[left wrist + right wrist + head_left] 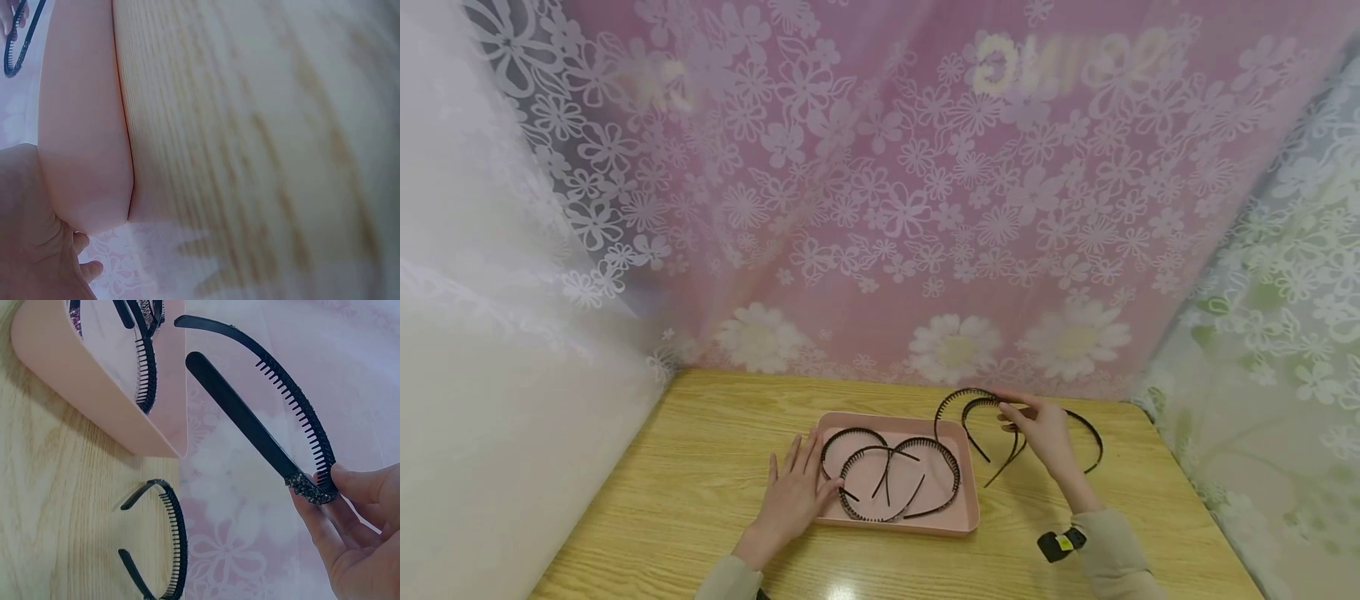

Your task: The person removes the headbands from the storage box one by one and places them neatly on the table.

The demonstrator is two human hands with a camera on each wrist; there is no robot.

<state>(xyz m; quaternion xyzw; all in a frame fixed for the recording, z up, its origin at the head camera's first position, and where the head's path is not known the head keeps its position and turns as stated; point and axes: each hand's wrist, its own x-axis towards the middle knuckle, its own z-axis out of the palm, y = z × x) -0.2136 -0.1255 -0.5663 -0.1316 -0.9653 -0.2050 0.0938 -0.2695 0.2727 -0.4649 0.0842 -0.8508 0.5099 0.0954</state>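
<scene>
Head view: left hand [790,493] spread wide, touching the left side of the pink tray [967,500], three black headbands [891,451] overlapping inside; right hand [1043,432] over to the right. Left wrist: hand against the tray wall, fingers partly hidden. Right wrist: thumb and fingertips pinch a glittery toothed headband [247,425], held up beside the tray, another headband [180,544] on the wooden table [69,506].

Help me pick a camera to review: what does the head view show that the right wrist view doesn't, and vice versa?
Head only: the left hand touching the pink tray, and a black device on the right wrist.
Right wrist only: glittery trim visible on the held headband.
Both: the right hand gripping that headband, more headbands in the tray, the wooden table and pink floral curtain.
</scene>
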